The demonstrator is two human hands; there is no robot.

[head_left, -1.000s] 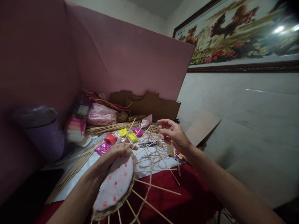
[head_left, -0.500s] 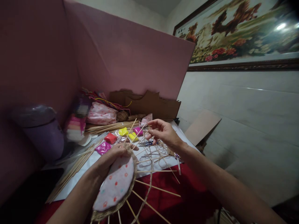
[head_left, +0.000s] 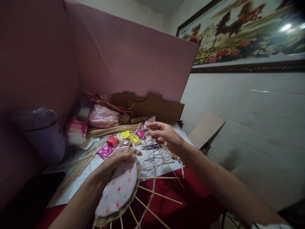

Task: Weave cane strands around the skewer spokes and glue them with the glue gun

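My left hand [head_left: 121, 160] grips the upper rim of a fabric-covered disc [head_left: 118, 190], white with small red and blue prints and edged in twine. Thin wooden sticks [head_left: 164, 195] fan out from that twine edge. A loose strand of twine [head_left: 152, 190] runs across several of them in an arc. Close to the upper sticks, my right hand [head_left: 164, 135] has its thumb and fingertips pinched together near a stick's tip and the twine. What exactly lies between those fingertips is too small to make out.
Behind the hands lie red [head_left: 112, 141], yellow [head_left: 125, 134] and magenta packets [head_left: 105, 151] on white paper. Bundles of sticks [head_left: 73, 178], a twine ball [head_left: 125, 119] and torn cardboard [head_left: 154, 106] surround them. A purple bin [head_left: 45, 140] stands left; a red cloth [head_left: 181, 200] covers the front.
My right hand has shifted slightly left, its fingers drawing closer together. The disc and its sticks have turned a little, while my left hand keeps its grip.
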